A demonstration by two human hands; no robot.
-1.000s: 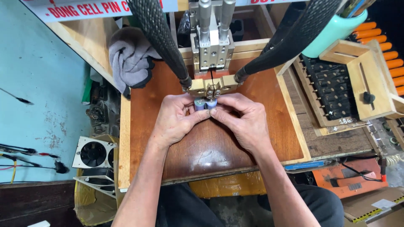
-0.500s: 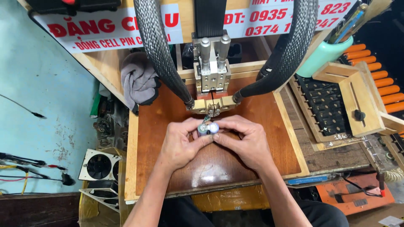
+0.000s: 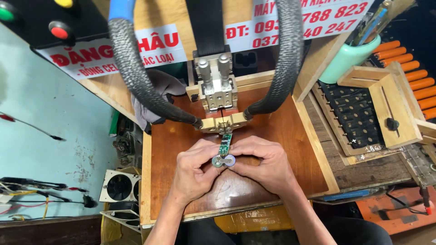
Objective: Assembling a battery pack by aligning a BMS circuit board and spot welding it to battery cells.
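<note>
Both hands (image 3: 234, 165) pinch battery cells (image 3: 224, 160) mid-board (image 3: 299, 154).

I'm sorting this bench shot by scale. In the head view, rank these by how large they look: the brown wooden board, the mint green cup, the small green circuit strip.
1. Brown wooden board, by far the largest.
2. Mint green cup.
3. Green circuit strip, held by the left hand and right hand; smallest.

A long white sign (image 3: 290, 20) with red lettering runs along the top, behind the welding head (image 3: 219, 88). Its left part (image 3: 113, 56) slants downward, edged with a thin red border and carrying smaller blue lettering underneath.
</note>
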